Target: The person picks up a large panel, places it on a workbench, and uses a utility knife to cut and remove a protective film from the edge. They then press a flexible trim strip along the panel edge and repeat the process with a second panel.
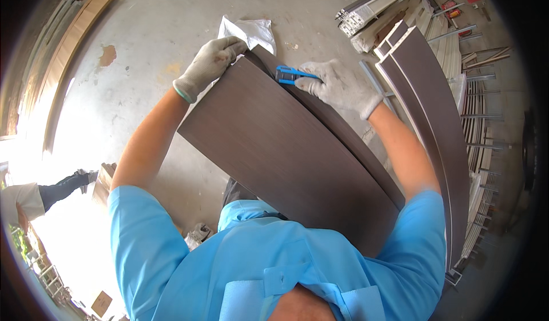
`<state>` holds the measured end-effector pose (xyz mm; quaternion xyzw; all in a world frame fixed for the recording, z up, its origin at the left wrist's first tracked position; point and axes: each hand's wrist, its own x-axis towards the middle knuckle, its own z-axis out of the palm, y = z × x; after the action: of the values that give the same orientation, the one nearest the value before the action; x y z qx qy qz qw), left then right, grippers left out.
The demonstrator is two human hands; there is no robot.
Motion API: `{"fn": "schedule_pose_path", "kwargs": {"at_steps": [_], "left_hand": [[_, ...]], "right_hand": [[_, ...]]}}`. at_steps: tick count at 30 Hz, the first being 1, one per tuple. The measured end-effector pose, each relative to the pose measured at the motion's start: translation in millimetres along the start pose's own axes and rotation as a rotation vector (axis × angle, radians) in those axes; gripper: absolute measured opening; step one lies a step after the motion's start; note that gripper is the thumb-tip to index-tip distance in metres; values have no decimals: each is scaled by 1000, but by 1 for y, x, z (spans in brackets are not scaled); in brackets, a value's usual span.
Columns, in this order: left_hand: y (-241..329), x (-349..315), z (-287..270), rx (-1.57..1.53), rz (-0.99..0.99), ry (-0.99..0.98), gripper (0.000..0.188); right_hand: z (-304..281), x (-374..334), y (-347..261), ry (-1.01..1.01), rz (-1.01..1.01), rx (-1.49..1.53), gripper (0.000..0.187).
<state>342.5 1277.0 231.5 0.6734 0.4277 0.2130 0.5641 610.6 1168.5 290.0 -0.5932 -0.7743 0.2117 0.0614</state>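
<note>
A long dark-brown board (286, 132) with a wood-like face slants in front of me, its far end raised toward the upper middle. At that far end my left hand (213, 64), in a pale grey glove, is closed over the corner. A second dark-brown piece (343, 135) runs along the right edge, with a dark gap between them. My gloved right hand (337, 84) grips a blue and black hand tool (286, 75) with two arms. The tool is over the far end, near the gap; contact is hard to make out. Its front end's detail is too small to read.
To the right stand more brown panels (440, 121), beside a metal rack (483, 144) of long pale strips. A white plastic bag (254, 32) lies on the concrete floor beyond my left hand. Boards (86, 29) lean at far left; another person (40, 198) is at lower left.
</note>
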Motion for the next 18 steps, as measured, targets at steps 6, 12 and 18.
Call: {"fn": "schedule_pose_path", "kwargs": {"at_steps": [6, 12, 18], "left_hand": [[-7, -12, 0, -243, -35, -99, 36], [-21, -9, 13, -221, -56, 77, 36], [-26, -7, 24, -289, -36, 152, 34]], "right_hand": [[-6, -4, -4, 14, 7, 40, 34], [-6, 14, -12, 8, -24, 4, 33], [-2, 48, -20, -8, -7, 48, 36]]}}
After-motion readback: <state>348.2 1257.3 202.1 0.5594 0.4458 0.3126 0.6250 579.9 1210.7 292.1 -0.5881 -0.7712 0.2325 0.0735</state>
